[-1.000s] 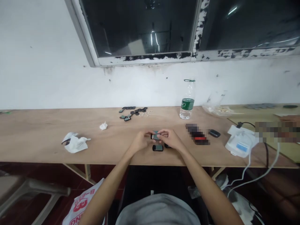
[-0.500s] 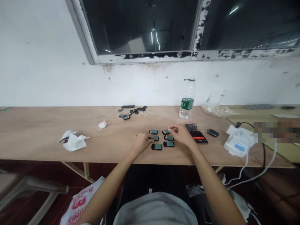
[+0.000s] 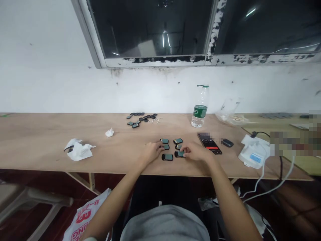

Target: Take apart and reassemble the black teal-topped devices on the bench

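Note:
Six small black rounded cases with grey-green boards in them lie in two columns before me. My left hand (image 3: 152,151) has its fingers bent and pressed together at the left edge of the middle-left case (image 3: 166,147). My right hand (image 3: 195,150) pinches the near-right case (image 3: 178,154) at its right side, and its fingers partly cover the middle-right case (image 3: 177,146). Untouched are the far-left case (image 3: 164,141), the far-right case (image 3: 178,141) and the near-left case (image 3: 167,157).
More black cases (image 3: 146,118) and small white bits (image 3: 154,120) lie at the back. A water bottle (image 3: 199,112), a phone (image 3: 209,143), a black fob-like object (image 3: 227,143) and a white box with cables (image 3: 253,155) are to the right. Crumpled tissues (image 3: 80,151) lie left.
My right hand has moved from the far-right case towards me, to the near-right case. My left hand stays by the middle-left case.

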The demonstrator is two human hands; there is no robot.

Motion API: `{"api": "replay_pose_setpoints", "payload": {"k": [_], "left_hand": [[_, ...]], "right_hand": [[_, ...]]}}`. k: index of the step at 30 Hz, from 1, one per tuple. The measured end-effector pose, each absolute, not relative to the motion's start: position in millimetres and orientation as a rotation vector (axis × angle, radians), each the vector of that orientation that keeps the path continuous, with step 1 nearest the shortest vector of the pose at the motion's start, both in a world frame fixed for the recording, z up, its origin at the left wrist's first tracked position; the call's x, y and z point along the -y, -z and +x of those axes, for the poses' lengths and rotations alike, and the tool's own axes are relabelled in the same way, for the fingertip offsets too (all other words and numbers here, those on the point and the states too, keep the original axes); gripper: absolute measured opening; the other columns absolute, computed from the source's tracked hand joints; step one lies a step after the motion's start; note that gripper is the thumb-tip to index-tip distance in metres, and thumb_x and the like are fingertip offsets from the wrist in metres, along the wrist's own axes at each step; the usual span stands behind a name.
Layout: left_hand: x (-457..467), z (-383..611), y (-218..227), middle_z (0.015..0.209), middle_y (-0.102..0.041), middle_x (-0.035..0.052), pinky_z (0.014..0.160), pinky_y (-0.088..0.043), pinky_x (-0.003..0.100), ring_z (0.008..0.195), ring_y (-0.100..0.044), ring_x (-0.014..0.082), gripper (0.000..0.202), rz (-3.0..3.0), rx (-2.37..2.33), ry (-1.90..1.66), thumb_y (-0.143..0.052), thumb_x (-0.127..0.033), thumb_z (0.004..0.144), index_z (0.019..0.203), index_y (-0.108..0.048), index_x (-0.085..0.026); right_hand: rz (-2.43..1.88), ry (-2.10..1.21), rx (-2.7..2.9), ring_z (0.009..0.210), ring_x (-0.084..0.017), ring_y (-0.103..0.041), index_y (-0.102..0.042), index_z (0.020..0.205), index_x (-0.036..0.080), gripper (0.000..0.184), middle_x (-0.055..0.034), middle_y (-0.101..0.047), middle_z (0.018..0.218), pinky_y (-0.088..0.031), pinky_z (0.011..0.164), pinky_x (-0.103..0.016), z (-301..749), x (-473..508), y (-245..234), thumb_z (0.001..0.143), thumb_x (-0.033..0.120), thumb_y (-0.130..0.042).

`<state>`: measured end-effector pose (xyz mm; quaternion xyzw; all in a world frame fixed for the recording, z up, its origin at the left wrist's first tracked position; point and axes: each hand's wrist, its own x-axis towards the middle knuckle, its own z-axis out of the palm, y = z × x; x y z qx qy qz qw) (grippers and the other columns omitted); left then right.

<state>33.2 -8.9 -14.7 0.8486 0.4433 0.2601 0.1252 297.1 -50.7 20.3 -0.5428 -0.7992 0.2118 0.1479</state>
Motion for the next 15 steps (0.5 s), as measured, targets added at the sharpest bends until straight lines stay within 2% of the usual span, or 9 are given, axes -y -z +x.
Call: {"api": "replay_pose_setpoints", "payload": {"k": [5, 8, 11, 15], "left_hand": [[-1.2, 11.3, -1.5, 0.114, -0.075, 0.0079, 0.094, -0.052, 0.033, 0.105, -0.069, 0.0242, 0.030, 2.510, -1.300, -0.807, -0.049, -0.021, 0.094, 0.106, -0.076, -0.019], [-9.8, -10.6, -7.6, 0.118, -0.072, 0.0103, 0.097, -0.051, 0.034, 0.108, -0.068, 0.0261, 0.027, 2.506, -1.366, -0.613, -0.056, -0.022, 0.089, 0.107, -0.075, -0.017], [-17.7, -30.3, -8.7, 0.121, -0.071, 0.0112, 0.097, -0.050, 0.036, 0.109, -0.066, 0.0285, 0.034, 2.503, -1.386, -0.423, -0.064, -0.022, 0.081, 0.113, -0.073, -0.018], [-24.2, -43.2, -7.5, 0.121, -0.071, 0.0092, 0.097, -0.049, 0.036, 0.110, -0.065, 0.0283, 0.033, 2.484, -1.353, -0.402, -0.065, -0.026, 0.079, 0.111, -0.073, -0.021]], "right_hand": [[-1.560, -0.630, 2.301, 0.073, -0.018, -0.063, -0.075, 0.101, 0.019, 0.025, -0.0032, -0.072, 0.084, -0.045, 0.067, -0.026, 292.5, 46.9, -18.0, 0.077, 0.013, -0.068], [-1.518, -0.614, 2.291, 0.074, -0.020, -0.064, -0.077, 0.095, 0.019, 0.019, -0.0048, -0.073, 0.085, -0.047, 0.068, -0.028, 292.2, 48.0, -20.5, 0.078, 0.019, -0.070], [-1.461, -0.606, 2.285, 0.077, -0.021, -0.066, -0.077, 0.091, 0.019, 0.015, -0.0059, -0.075, 0.088, -0.048, 0.070, -0.029, 292.4, 47.9, -21.0, 0.080, 0.020, -0.068], [-1.435, -0.558, 2.287, 0.083, -0.023, -0.067, -0.077, 0.093, 0.020, 0.018, -0.0064, -0.075, 0.095, -0.049, 0.075, -0.030, 291.3, 43.8, -15.7, 0.076, 0.023, -0.074]]}}
